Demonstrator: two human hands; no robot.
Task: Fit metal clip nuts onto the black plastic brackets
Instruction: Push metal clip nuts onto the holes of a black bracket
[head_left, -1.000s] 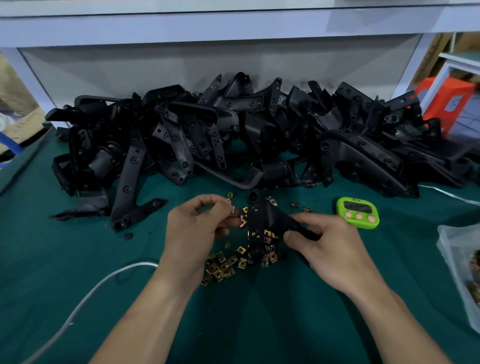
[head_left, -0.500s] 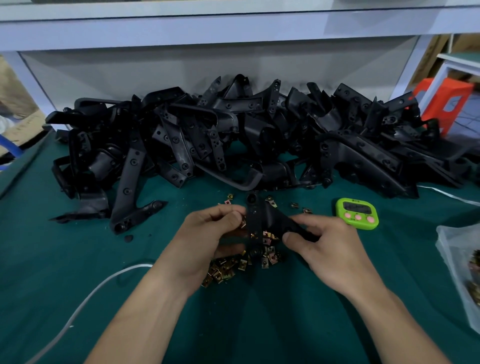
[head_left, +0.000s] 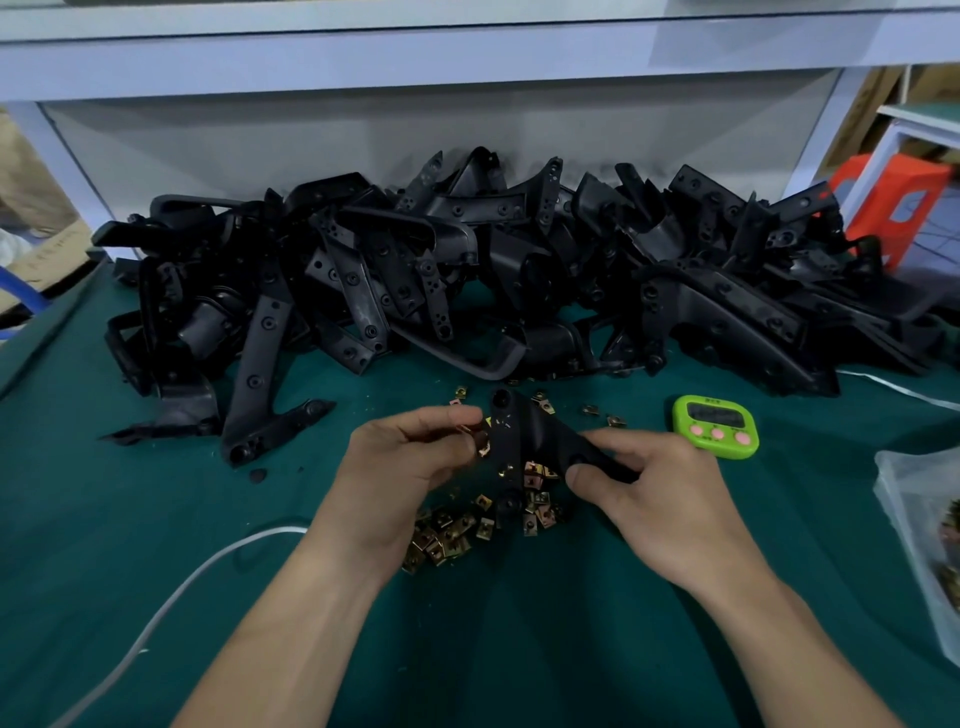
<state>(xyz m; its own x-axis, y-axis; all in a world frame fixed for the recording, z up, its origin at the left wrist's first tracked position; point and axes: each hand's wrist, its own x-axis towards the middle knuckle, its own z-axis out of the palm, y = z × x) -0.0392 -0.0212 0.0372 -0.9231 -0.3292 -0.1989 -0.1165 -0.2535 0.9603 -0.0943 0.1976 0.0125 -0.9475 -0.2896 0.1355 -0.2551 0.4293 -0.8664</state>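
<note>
Green surface (head_left: 156, 519) fills most of the frame. Bracket pile (head_left: 467, 270) runs across the upper middle, edge to edge, a tangled heap of black plastic parts against the white back wall. Both hands are at centre frame, just below the pile. Left hand (head_left: 405, 467): thumb and forefinger pinched together on one clip nut (head_left: 482, 446), which sits against the left edge of the bracket (head_left: 524, 431); other fingers curled under. Right hand (head_left: 660, 499): fingers wrapped round the bracket's lower right end, thumb on top. The bracket is held between the two hands, above the surface, tilted, with its round end pointing to the top of the frame. Clear plastic bag (head_left: 924, 519) at the right edge, contents too blurred to tell. White cable (head_left: 171, 597) curves across the lower left. Green timer (head_left: 716, 426) with pink buttons lies right of the hands, apart from them. Loose clip nuts (head_left: 457, 535), brass-coloured, lie scattered on the surface under and just below the hands, a few more near the pile's front edge.
</note>
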